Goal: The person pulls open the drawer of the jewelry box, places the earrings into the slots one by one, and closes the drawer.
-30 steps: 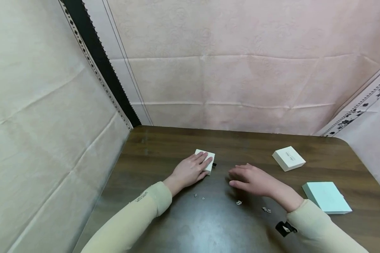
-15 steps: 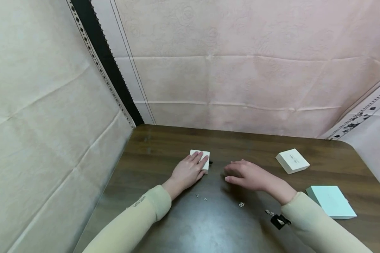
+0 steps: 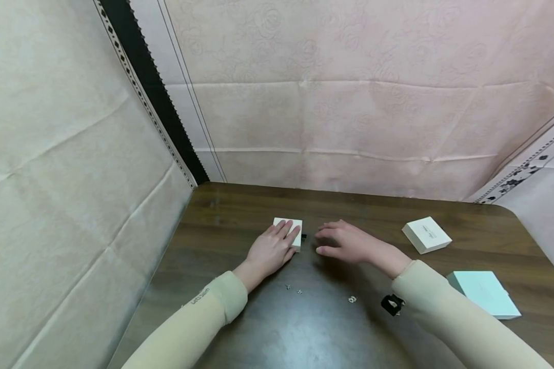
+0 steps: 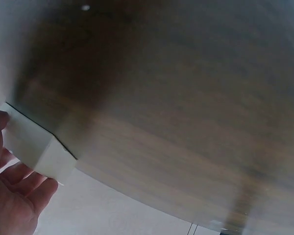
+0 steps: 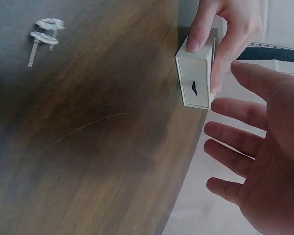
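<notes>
the left hand (image 3: 270,251) pinches a white box (image 5: 194,72) near the tabletop's (image 3: 240,207) far edge; the right hand (image 3: 346,243) (fingers (image 5: 240,111) spread) hovers beside it.

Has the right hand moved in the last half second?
Yes. Judged against the mint box in the head view, the right hand has shifted left and slightly forward.
</notes>
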A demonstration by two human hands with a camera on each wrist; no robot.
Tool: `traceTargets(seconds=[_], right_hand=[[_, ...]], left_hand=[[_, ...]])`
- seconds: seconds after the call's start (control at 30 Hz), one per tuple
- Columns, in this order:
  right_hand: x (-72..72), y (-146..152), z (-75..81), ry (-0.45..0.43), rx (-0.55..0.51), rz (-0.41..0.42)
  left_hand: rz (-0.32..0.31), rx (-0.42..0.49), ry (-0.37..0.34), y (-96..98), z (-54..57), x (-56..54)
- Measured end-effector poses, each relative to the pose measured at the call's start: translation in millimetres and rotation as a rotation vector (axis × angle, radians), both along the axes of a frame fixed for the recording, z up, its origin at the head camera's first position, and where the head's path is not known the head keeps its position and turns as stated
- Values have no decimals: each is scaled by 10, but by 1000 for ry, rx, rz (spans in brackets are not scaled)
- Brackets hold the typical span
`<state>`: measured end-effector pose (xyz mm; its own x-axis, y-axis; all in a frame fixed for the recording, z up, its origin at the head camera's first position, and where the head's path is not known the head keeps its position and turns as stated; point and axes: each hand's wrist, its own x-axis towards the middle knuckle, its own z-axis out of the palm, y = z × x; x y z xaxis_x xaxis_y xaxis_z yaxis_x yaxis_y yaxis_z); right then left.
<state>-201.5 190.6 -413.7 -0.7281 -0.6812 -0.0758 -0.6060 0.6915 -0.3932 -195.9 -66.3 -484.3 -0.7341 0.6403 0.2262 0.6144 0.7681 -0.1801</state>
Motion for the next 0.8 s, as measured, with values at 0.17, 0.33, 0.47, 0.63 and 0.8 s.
traceTargets(seconds=[0.17, 0.33, 0.47, 0.63, 0.8], right_hand=[[-145, -71, -52, -29, 9, 5], [-251, -116, -124, -29, -1, -3], [-294, -142, -178, -2, 0, 3], [-336, -173, -233, -9, 4, -5], [-381, -214, -276, -12, 3, -20]], left_hand=[[4, 3, 12, -2, -14, -7], [2, 3, 11, 2, -6, 2], [7, -3, 0, 9, 0, 6], [15, -13, 6, 14, -3, -1], [23, -22, -14, 13, -11, 10]])
